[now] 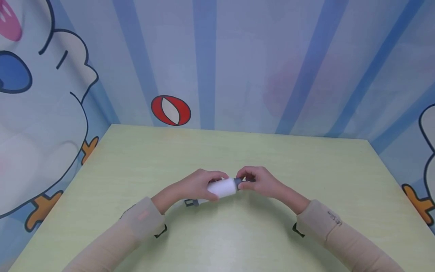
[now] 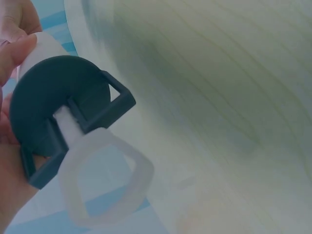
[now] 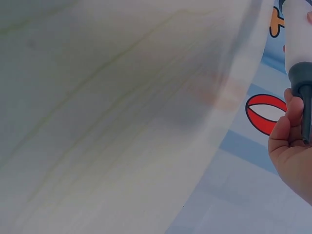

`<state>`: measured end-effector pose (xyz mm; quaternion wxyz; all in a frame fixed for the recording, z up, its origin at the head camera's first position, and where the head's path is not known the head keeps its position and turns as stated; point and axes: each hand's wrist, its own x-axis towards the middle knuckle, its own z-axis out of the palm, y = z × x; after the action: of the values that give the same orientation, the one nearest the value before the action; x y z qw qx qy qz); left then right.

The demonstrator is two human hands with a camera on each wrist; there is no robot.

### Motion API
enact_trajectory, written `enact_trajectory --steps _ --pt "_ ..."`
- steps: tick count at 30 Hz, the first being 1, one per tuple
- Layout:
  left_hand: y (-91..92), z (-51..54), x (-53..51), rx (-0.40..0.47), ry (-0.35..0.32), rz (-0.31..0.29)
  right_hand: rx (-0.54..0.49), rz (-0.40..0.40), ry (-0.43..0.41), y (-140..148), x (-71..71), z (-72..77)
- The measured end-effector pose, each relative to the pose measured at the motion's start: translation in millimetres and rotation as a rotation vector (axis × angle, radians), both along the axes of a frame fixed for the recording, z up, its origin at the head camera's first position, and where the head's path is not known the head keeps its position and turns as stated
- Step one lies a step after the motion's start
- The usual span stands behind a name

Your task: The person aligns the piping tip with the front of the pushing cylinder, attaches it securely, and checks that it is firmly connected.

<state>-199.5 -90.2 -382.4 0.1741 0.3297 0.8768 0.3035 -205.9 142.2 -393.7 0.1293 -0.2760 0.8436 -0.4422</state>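
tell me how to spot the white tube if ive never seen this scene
On the pale green table, a left hand and a right hand work near the middle. Both hold the tube; its white body and dark, tapering nozzle set it apart from the beige sleeves.

The bottle (image 1: 222, 188) is coloured white, its nozzle (image 3: 306, 112) dark grey, the table (image 1: 217, 238) pale yellow-green, the sleeves (image 1: 141, 223) beige, and the wall (image 1: 244, 56) is striped in blues and printed with a red-and-white ball (image 1: 171, 110).

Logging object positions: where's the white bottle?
In the head view, the white bottle is below centre, left hand round its body, right hand holding its dark tip.
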Motion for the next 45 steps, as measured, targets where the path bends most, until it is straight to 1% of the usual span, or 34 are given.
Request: enact_trajectory --steps 9,16,19,27,35,39,42,45 --pt "2.4 0.4 1.1 -0.030 0.051 -0.018 0.007 -0.002 0.003 2.3 -2.1 -6.4" --pt "1.9 -0.2 1.2 -0.045 0.048 -0.007 0.011 0.025 -0.045 2.7 0.3 -2.6" --pt "1.6 -0.1 1.1 -0.045 0.051 -0.006 0.018 0.036 -0.049 3.5 0.4 -2.8" --pt "2.2 -0.1 0.6 -0.044 0.075 -0.015 0.025 0.045 -0.053 6.6 -0.6 -5.7" --pt "3.0 -0.2 -0.3 -0.050 0.102 -0.023 0.027 0.049 -0.099 8.2 -2.1 -5.9" --pt "2.8 0.2 0.0 -0.061 0.104 -0.022 0.034 0.063 -0.092 7.6 -2.3 -5.2" --pt "2.3 1.1 0.4 -0.060 0.091 -0.014 0.042 0.067 -0.069 6.5 -2.1 -4.2" --pt "1.8 2.1 0.5 -0.052 0.079 -0.004 0.027 0.076 -0.068 5.5 -2.0 -3.1"
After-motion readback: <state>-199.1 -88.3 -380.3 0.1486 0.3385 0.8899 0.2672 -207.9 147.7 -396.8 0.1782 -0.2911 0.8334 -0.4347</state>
